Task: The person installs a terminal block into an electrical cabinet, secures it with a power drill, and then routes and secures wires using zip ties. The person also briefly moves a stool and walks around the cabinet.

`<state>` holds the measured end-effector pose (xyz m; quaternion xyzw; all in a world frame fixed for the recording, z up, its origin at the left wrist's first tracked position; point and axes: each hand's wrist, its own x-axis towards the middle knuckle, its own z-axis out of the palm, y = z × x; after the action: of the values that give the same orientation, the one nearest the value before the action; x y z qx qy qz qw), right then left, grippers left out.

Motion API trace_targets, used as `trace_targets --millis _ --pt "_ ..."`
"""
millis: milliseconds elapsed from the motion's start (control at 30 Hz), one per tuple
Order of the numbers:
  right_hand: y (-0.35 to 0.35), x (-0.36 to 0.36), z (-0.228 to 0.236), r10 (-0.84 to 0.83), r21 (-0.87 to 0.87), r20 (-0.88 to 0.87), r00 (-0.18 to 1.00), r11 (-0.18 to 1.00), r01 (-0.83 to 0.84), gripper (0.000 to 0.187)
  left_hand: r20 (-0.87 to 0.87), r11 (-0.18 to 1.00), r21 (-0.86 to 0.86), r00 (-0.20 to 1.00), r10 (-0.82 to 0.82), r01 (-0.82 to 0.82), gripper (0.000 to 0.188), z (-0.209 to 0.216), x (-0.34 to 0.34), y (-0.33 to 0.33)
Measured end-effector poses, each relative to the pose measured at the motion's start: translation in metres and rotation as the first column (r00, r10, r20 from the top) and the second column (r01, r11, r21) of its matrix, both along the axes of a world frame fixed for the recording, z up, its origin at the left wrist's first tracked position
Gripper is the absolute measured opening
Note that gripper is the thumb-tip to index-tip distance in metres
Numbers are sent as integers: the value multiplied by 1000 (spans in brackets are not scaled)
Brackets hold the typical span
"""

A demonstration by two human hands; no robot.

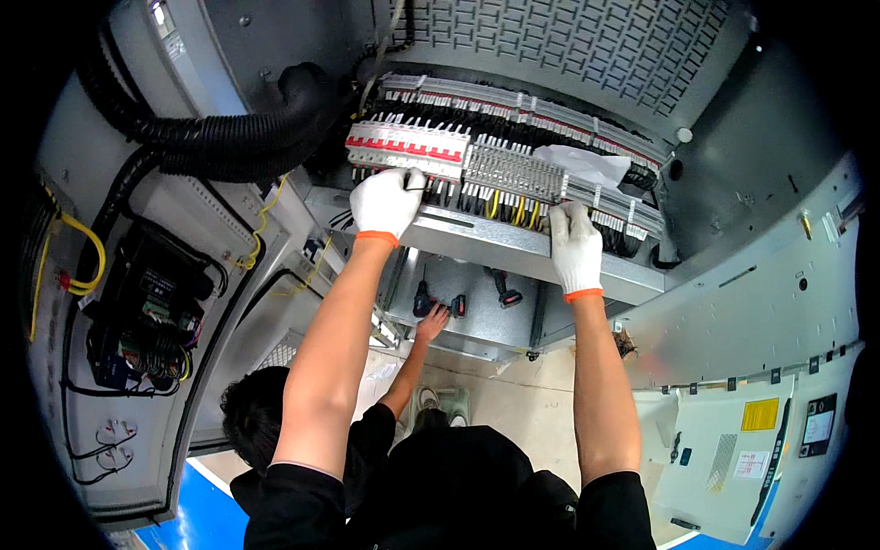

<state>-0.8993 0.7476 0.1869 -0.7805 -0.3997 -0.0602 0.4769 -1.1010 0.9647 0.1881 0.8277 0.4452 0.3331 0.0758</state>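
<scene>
My left hand (385,203), in a white knit glove with an orange cuff, is closed just below a row of white circuit breakers (408,148) with red toggles. A short dark wire (414,189) shows at its pinched fingertips. My right hand (577,247), gloved the same way, has its fingers curled at the lower edge of the terminal blocks (515,172), near the right end of the yellow and black wires (520,211). What those fingertips hold, if anything, is hidden. Both hands are above a grey metal crossbar (486,234) of the cabinet.
A crouching person's bare hand (434,323) reaches to a cordless drill (423,301) on the lower shelf; a second drill (504,288) lies beside it. Thick black corrugated conduit (220,133) runs at left. White paper (583,167) lies over the wiring. An open door (724,449) stands at right.
</scene>
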Motion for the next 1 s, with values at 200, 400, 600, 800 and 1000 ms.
trace_targets --millis 200,400,600,800,1000 --pt "0 3 -1 3 -22 -92 996 1000 -5 21 -7 999 2 999 36 -36 49 -2 2 0" --pt "3 16 -11 57 -34 -174 983 997 -64 22 -35 999 -19 999 28 -29 49 4 3 -3" --pt "7 15 -18 45 11 -145 988 999 -44 22 -64 997 -58 997 37 -41 48 6 2 -1" --pt "6 13 -19 -23 -96 17 1000 995 24 22 -23 998 56 1000 12 -11 46 -3 -2 2" --pt "22 -6 -20 -273 -152 365 890 926 346 18 -2 998 -57 1000 4 -4 46 10 -1 -2"
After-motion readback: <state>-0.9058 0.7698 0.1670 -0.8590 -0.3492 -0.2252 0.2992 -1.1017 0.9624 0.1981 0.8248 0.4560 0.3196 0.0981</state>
